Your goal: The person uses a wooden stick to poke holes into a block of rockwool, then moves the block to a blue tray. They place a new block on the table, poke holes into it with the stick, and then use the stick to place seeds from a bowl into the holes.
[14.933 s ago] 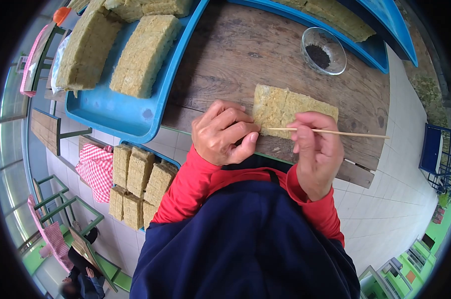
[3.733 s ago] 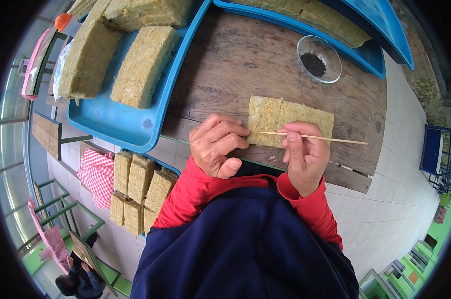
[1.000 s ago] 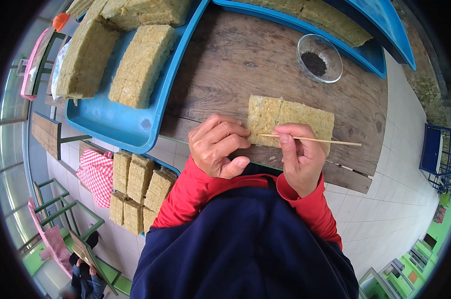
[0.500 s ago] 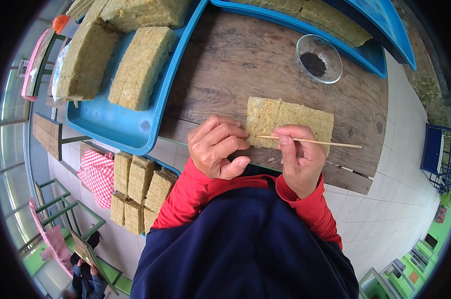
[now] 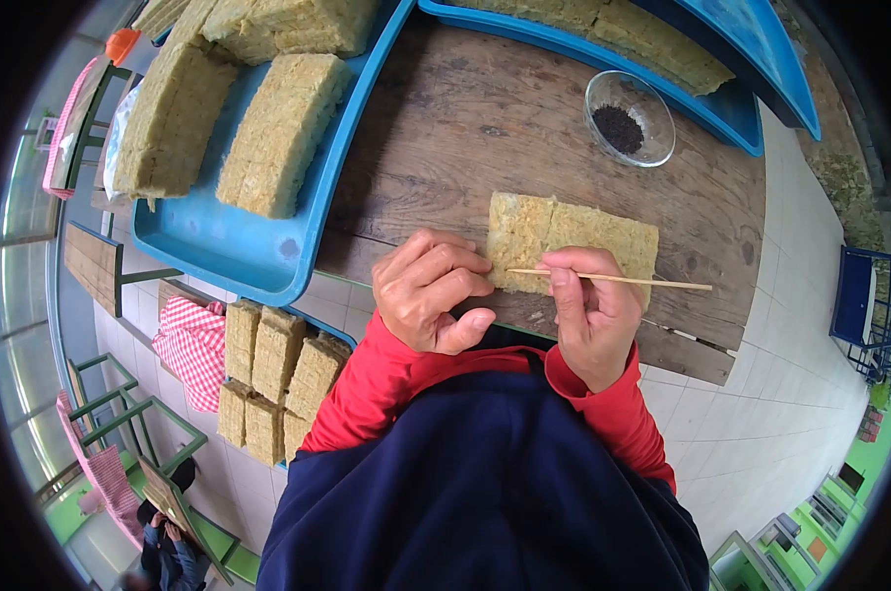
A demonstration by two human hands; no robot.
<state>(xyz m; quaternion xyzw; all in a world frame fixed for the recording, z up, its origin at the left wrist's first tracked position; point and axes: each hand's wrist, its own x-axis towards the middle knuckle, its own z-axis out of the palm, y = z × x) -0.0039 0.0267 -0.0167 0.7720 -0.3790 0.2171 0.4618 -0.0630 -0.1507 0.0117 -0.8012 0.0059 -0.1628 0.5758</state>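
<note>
A yellowish fibrous block [image 5: 603, 229] lies on the wooden table, with a seam across it. My right hand [image 5: 593, 315] pinches a thin wooden stick [image 5: 672, 285] between thumb and fingers. The stick's tip is over the block's near left part; whether it touches the surface I cannot tell. My left hand [image 5: 433, 294] rests at the block's left edge with curled fingers, its thumb apart from them, and nothing visible in it. Beyond the block stands a glass bowl [image 5: 652, 146] holding small dark grains [image 5: 618, 128].
A blue tray [image 5: 219, 251] with several similar blocks is at the left. More blue trays [image 5: 746, 136] line the table's far side. Several blocks [image 5: 268, 364] sit lower left, near a red-checked cloth [image 5: 190, 345]. Another person [image 5: 170, 557] shows at bottom left.
</note>
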